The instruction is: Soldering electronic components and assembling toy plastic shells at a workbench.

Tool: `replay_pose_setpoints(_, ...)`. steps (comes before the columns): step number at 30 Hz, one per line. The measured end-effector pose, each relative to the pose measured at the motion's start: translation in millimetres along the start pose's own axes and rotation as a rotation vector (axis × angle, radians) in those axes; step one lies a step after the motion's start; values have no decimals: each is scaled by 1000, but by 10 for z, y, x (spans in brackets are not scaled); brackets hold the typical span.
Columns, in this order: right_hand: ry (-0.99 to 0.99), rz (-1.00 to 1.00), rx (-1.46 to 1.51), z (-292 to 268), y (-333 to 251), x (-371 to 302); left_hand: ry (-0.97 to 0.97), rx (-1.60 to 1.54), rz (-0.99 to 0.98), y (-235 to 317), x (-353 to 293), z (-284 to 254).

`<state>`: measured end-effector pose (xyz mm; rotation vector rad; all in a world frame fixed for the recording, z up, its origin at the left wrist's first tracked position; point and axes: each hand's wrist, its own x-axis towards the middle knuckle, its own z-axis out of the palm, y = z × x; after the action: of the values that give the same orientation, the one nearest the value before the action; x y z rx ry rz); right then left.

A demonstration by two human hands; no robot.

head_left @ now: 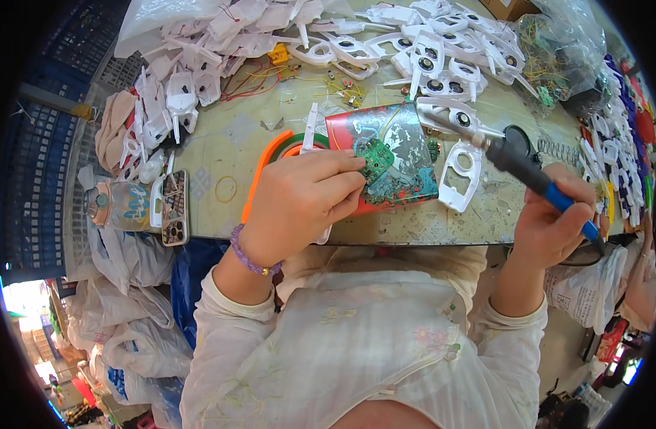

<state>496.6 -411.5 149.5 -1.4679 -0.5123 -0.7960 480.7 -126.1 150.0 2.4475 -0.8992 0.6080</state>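
My left hand [306, 193], with a purple bead bracelet at the wrist, pinches a small green circuit board [376, 159] between thumb and fingers. The board is over a red-edged, shiny, solder-stained work pad [406, 136] near the table's front edge. In my right hand [556, 222] is a soldering iron [521, 170] with a black and blue handle, its metal end pointing up and left, apart from the board. A white plastic housing [461, 175] with a round opening lies between the pad and my right hand. Behind my left hand are an orange ring [265, 168] and a white plastic strip [311, 127].
White plastic housings [428, 61] and wired parts [228, 25] are heaped along the far side. A coiled metal spring [559, 151] and a black round lid [516, 139] sit at right. At left are a phone [175, 207] and a clear jar [124, 205].
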Motion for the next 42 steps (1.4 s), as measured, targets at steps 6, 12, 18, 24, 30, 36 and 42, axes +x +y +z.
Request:
replay_pose_setpoints(6, -61, 41, 123, -54, -5, -219, -75, 16, 21, -6, 16, -52)
replay_pose_setpoints(12, -177, -8, 123, 54, -34, -365, -80, 25, 41, 11, 44, -62)
replay_pose_setpoints(18, -236, 4, 127, 61, -2, -423, -83, 52, 46, 18, 40, -67)
replay_pose_setpoints(24, -275, 17, 116, 54, -12, -433, -78, 67, 55, 26, 35, -64)
replay_pose_setpoints(30, -284, 26, 115, 49, 2, -447, -71, 66, 53, 30, 40, -56)
replay_pose_setpoints(36, -366, -20, 71, 10, -6, -440, -51, 54, 44, 19, 33, -26)
replay_pose_setpoints(42, -354, -148, -13, 40, 45, -501, -39, 58, 41, -3, 1, 3)
